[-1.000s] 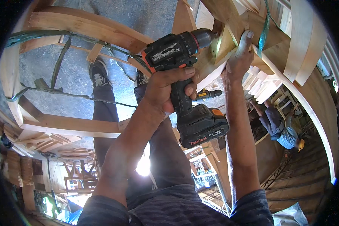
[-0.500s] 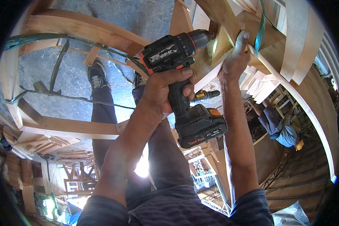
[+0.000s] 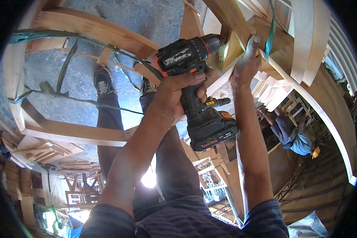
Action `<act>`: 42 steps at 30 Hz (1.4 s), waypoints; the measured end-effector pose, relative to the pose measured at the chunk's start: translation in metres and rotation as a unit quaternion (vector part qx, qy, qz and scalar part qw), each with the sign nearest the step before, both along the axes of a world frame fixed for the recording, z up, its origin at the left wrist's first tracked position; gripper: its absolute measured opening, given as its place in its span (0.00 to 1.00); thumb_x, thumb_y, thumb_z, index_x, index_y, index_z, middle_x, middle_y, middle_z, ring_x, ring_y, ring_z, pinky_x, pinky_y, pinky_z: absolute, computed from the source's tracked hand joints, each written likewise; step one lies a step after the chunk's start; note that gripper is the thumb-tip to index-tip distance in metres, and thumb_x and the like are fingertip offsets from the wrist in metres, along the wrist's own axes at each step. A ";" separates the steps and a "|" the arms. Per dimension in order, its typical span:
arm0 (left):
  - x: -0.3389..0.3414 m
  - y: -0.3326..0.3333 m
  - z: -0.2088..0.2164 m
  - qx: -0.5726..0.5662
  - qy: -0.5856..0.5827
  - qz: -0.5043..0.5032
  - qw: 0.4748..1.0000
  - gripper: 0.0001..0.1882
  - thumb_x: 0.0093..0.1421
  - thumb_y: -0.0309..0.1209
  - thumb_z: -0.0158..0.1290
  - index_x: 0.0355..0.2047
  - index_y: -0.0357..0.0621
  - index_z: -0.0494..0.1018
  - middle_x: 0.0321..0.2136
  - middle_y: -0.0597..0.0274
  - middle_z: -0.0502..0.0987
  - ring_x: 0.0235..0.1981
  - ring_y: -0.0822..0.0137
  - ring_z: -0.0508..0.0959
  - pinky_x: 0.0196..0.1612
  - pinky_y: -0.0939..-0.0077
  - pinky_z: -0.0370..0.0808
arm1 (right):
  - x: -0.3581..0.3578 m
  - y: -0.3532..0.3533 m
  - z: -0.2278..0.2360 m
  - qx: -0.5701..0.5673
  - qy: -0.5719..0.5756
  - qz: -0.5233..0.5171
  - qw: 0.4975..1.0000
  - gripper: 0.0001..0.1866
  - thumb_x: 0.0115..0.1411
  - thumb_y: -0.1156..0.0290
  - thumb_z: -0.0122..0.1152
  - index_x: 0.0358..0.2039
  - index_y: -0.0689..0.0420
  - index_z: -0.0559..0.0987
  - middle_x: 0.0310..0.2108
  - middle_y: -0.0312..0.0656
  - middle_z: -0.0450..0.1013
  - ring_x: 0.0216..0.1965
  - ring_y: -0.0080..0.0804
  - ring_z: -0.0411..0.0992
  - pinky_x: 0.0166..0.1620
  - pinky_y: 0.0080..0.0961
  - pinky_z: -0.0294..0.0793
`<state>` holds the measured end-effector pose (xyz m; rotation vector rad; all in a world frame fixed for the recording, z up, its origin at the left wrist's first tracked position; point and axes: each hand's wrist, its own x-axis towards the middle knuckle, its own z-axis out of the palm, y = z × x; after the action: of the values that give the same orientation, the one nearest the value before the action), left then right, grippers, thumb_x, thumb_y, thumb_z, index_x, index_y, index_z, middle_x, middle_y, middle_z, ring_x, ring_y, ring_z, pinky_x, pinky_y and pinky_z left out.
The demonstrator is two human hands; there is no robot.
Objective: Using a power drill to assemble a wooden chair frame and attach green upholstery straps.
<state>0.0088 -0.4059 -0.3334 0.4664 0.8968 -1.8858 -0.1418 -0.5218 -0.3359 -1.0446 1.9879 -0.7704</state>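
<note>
cordless drill (image 3: 192, 105) sits in the left hand (image 3: 177, 90), which is closed round its handle (image 3: 190, 96), chuck (image 3: 214, 43) toward a wooden frame (image 3: 235, 49). right of the drill, the right hand (image 3: 246, 68) clasps that frame, partly hidden. just behind the drill shows a yellow-and-black tool (image 3: 216, 102); left of the drill, a curved beam (image 3: 95, 31).

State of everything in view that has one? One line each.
Drill: held, battery attached; running or not, can't tell.
Left hand: closed around the drill.
Right hand: thumb against wooden frame, fingers hidden.
Second drill: unheld, partly hidden.
Green strap: twisted.
Left shoe: laced.
</note>
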 end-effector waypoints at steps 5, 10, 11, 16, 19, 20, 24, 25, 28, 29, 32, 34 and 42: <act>0.004 0.002 -0.004 -0.022 0.017 0.016 0.999 0.14 0.55 0.20 0.55 0.43 0.37 0.70 0.30 0.53 0.76 0.17 0.70 0.72 0.22 0.75 0.72 | 0.000 -0.003 0.000 -0.002 -0.006 -0.008 1.000 0.30 0.64 0.48 0.56 0.44 0.69 0.75 0.38 0.47 0.76 0.33 0.28 0.75 0.36 0.20 0.74; 0.006 0.001 -0.005 -0.037 0.027 0.023 0.999 0.13 0.55 0.21 0.54 0.42 0.36 0.70 0.30 0.54 0.75 0.17 0.70 0.71 0.23 0.74 0.72 | 0.003 -0.004 -0.001 -0.019 0.004 -0.043 0.999 0.28 0.62 0.48 0.59 0.32 0.68 0.78 0.30 0.46 0.76 0.29 0.31 0.71 0.35 0.26 0.71; 0.006 0.003 -0.004 -0.038 0.028 0.024 0.999 0.13 0.56 0.22 0.54 0.42 0.36 0.70 0.30 0.54 0.75 0.17 0.70 0.71 0.23 0.73 0.72 | 0.003 -0.003 -0.001 -0.024 0.007 -0.055 0.998 0.28 0.61 0.48 0.60 0.29 0.67 0.79 0.28 0.46 0.75 0.28 0.31 0.69 0.34 0.28 0.70; 0.013 0.007 0.001 -0.026 0.012 0.018 0.999 0.10 0.54 0.24 0.56 0.37 0.33 0.72 0.28 0.53 0.76 0.17 0.69 0.71 0.23 0.70 0.71 | -0.002 -0.005 -0.002 -0.041 0.014 -0.036 0.998 0.28 0.59 0.47 0.62 0.30 0.67 0.78 0.28 0.46 0.75 0.30 0.31 0.70 0.35 0.29 0.70; 0.026 0.026 0.005 -0.021 0.003 0.014 1.000 0.12 0.54 0.23 0.56 0.39 0.32 0.72 0.28 0.52 0.76 0.17 0.69 0.71 0.23 0.71 0.71 | 0.005 -0.004 -0.003 -0.051 -0.001 -0.046 0.998 0.28 0.58 0.47 0.63 0.30 0.67 0.78 0.28 0.47 0.75 0.30 0.31 0.71 0.36 0.28 0.71; 0.033 0.037 0.007 -0.018 -0.002 0.012 1.000 0.13 0.54 0.23 0.56 0.40 0.31 0.71 0.28 0.52 0.76 0.17 0.68 0.71 0.23 0.71 0.71 | 0.008 -0.003 -0.002 -0.055 -0.008 -0.051 0.997 0.28 0.58 0.46 0.63 0.30 0.66 0.78 0.29 0.48 0.76 0.31 0.31 0.71 0.36 0.28 0.71; 0.089 0.080 0.037 -0.058 0.010 -0.033 0.998 0.20 0.52 0.20 0.56 0.47 0.28 0.69 0.30 0.48 0.76 0.18 0.66 0.72 0.24 0.71 0.73 | 0.013 -0.005 0.001 -0.032 0.015 -0.061 0.997 0.30 0.55 0.44 0.65 0.34 0.66 0.80 0.32 0.51 0.77 0.32 0.32 0.72 0.37 0.28 0.72; 0.110 0.079 0.059 -0.055 -0.081 -0.093 0.991 0.23 0.50 0.18 0.58 0.48 0.28 0.69 0.33 0.48 0.77 0.19 0.65 0.73 0.26 0.73 0.73 | 0.002 -0.013 -0.006 -0.052 0.015 -0.050 0.997 0.26 0.58 0.51 0.63 0.37 0.67 0.80 0.34 0.47 0.78 0.33 0.29 0.74 0.39 0.22 0.72; 0.199 0.092 0.110 -0.146 -0.363 -0.351 0.851 0.29 0.46 0.20 0.64 0.50 0.30 0.69 0.40 0.48 0.78 0.23 0.66 0.76 0.31 0.75 0.74 | 0.008 -0.005 -0.002 -0.037 -0.014 -0.053 0.998 0.22 0.61 0.57 0.62 0.40 0.67 0.80 0.37 0.43 0.79 0.35 0.25 0.75 0.41 0.16 0.73; 0.218 0.091 0.112 -0.135 -0.364 -0.359 0.849 0.29 0.46 0.20 0.64 0.50 0.30 0.69 0.40 0.48 0.78 0.23 0.66 0.76 0.31 0.75 0.74 | 0.004 -0.003 -0.004 -0.017 -0.003 -0.056 0.998 0.21 0.61 0.58 0.62 0.40 0.67 0.81 0.37 0.43 0.79 0.35 0.25 0.76 0.41 0.16 0.74; 0.255 0.082 0.127 -0.262 -0.516 -0.533 0.617 0.30 0.45 0.28 0.69 0.49 0.35 0.72 0.37 0.55 0.79 0.25 0.68 0.75 0.35 0.74 0.73 | -0.007 -0.010 -0.003 0.005 0.030 -0.074 0.997 0.23 0.60 0.56 0.63 0.41 0.67 0.80 0.40 0.46 0.79 0.37 0.29 0.76 0.42 0.19 0.75; 0.270 0.080 0.132 -0.334 -0.540 -0.552 0.540 0.32 0.45 0.31 0.70 0.50 0.38 0.72 0.35 0.57 0.80 0.25 0.67 0.76 0.35 0.72 0.74 | 0.005 -0.011 -0.001 -0.003 0.034 -0.087 0.996 0.25 0.60 0.54 0.64 0.41 0.68 0.80 0.41 0.48 0.78 0.38 0.32 0.76 0.42 0.22 0.75; 0.273 0.049 0.117 -0.329 -0.364 -0.626 0.606 0.28 0.44 0.34 0.71 0.44 0.40 0.73 0.26 0.64 0.78 0.22 0.68 0.76 0.32 0.73 0.71 | 0.142 0.116 0.143 0.034 0.110 0.245 0.963 0.19 0.59 0.61 0.62 0.41 0.65 0.79 0.37 0.45 0.77 0.35 0.30 0.72 0.39 0.24 0.73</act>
<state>0.2815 -0.3565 -0.2160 1.4695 -1.0219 -2.5722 0.0002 -0.4056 -0.1926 -1.5541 1.7996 -0.3261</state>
